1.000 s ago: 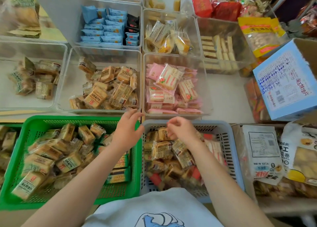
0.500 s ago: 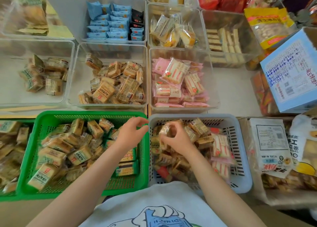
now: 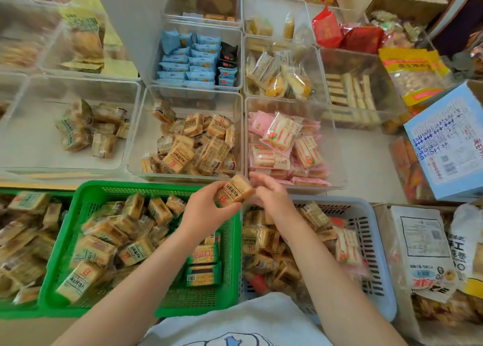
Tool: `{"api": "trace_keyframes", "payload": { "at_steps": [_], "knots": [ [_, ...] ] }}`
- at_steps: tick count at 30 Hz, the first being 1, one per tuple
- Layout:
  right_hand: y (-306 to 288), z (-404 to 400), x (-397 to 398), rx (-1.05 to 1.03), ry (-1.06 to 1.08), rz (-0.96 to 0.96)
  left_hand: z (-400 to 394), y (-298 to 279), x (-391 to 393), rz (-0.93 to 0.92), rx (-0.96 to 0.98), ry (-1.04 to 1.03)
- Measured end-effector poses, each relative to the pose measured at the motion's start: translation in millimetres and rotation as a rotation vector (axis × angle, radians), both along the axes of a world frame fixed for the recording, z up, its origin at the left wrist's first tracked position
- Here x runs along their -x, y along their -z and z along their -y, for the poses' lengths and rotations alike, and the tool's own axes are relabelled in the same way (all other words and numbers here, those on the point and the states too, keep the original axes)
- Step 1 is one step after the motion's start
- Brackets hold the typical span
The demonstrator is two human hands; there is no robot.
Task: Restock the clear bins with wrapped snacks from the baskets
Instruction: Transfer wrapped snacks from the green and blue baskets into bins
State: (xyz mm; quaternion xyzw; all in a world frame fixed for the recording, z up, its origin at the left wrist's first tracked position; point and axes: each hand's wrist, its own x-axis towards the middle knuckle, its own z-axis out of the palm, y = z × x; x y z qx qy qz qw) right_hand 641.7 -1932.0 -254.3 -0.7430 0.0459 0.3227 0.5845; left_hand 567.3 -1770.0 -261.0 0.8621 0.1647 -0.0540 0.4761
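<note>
My left hand grips a tan wrapped snack above the gap between the green basket and the grey-blue basket. My right hand is just right of the pack, its loosely curled fingertips at the pack's edge and holding nothing. Both baskets hold several wrapped snacks. Right behind the hands stands a clear bin of matching tan snacks, with a clear bin of pink wrapped snacks beside it.
A clear bin at the left holds a few green-labelled packs. Further bins of blue packs and yellow cakes stand behind. A blue carton and large snack bags crowd the right side.
My right hand lifted a tan snack out of the grey-blue basket. The snack is now in my left hand, raised near the front of the clear bins.
</note>
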Motion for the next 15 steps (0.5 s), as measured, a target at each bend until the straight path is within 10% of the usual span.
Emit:
{"api": "trace_keyframes", "payload": {
  "at_steps": [6,15],
  "knots": [
    [27,-27,-4,0.634,-0.560,0.471,-56,15,-19,0.043,-0.282,-0.051],
    [35,-31,5,0.751,-0.636,0.533,-79,37,-70,0.138,-0.382,0.095]
  ]
}}
